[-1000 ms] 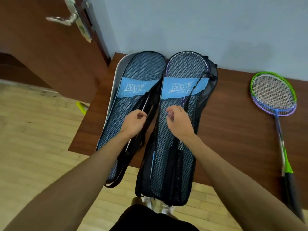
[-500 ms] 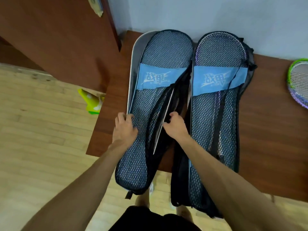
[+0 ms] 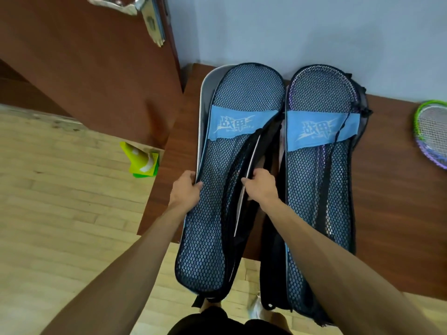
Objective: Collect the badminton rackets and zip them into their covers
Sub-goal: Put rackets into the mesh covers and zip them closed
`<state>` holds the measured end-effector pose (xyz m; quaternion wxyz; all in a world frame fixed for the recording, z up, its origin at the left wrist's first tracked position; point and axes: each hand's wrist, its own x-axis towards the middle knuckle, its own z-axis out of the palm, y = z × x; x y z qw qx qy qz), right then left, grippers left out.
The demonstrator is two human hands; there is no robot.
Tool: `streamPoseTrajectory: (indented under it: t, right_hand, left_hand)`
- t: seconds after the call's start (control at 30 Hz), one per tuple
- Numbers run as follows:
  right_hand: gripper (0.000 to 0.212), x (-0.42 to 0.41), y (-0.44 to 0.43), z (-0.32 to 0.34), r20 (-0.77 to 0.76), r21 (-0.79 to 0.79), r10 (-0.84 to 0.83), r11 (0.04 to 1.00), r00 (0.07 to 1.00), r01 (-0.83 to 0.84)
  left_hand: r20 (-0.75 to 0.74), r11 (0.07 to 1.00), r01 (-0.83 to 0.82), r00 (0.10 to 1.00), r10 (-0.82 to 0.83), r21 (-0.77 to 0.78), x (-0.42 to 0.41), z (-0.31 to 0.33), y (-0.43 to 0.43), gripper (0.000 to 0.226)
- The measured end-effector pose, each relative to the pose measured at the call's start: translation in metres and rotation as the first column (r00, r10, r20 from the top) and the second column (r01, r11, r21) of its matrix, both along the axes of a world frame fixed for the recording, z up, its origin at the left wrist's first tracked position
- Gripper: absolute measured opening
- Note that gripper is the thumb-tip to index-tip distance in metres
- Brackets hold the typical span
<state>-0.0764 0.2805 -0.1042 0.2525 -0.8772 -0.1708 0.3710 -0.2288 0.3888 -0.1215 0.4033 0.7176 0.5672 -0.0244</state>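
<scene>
Black mesh is fronting two racket covers, which are lying side by side on the brown worktop [image 3: 391, 189] with their narrow ends hanging over its near edge. Each is wearing one blue band, so two bands are showing: the left label [image 3: 239, 124] and the right label [image 3: 316, 129] are both carrying the same white characters, 战甲, with smaller print below that is too fine to read. The left cover [image 3: 217, 213] is gaping along its right-hand seam, and a grey lining is peeking out along its left rim. The left hand [image 3: 186, 189] is gripping that left rim, fingers curling over the edge, while the right hand [image 3: 261, 187] is clenching the open seam edge. The right cover [image 3: 319, 189] is holding one racket [image 3: 321, 85], whose white strings and purple frame are showing through the mesh. One loose racket head [image 3: 433, 134] is lying well apart at the worktop's right edge, showing a green rim and a purple rim; whether that is one racket or two I cannot tell. One yellow-green cone [image 3: 141, 160] is sitting on the wooden floor [image 3: 60, 213] beside one brown door [image 3: 84, 68] with a metal handle [image 3: 113, 4].
</scene>
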Motion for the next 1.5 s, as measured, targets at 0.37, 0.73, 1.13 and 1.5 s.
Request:
streamPoseTrajectory:
  t: [0.37, 0.73, 1.13, 1.5]
  right_hand:
    - [0.028, 0.005, -0.037, 0.050, 0.047, 0.253, 0.109, 0.960, 0.993, -0.118]
    - [0.028, 0.036, -0.104, 0.073, 0.269, 0.130, 0.222, 0.956, 0.937, -0.264]
    - [0.024, 0.014, -0.108, 0.025, -0.096, 0.047, 0.019, 0.999, 0.995, -0.015]
    - [0.016, -0.009, -0.060, 0.007, -0.044, -0.098, 0.124, 0.987, 0.991, -0.128]
  left_hand:
    - [-0.014, 0.991, -0.127, 0.992, 0.128, 0.034, -0.006, 0.045, -0.052, 0.039]
    - [0.301, 0.858, -0.392, 0.818, 0.491, -0.333, 0.001, 0.058, -0.133, 0.040]
    - [0.275, 0.712, -0.432, 0.712, 0.646, -0.553, 0.001, 0.041, -0.113, 0.048]
    - [0.213, 0.920, -0.315, 0.907, 0.364, -0.232, -0.012, 0.011, -0.073, 0.057]
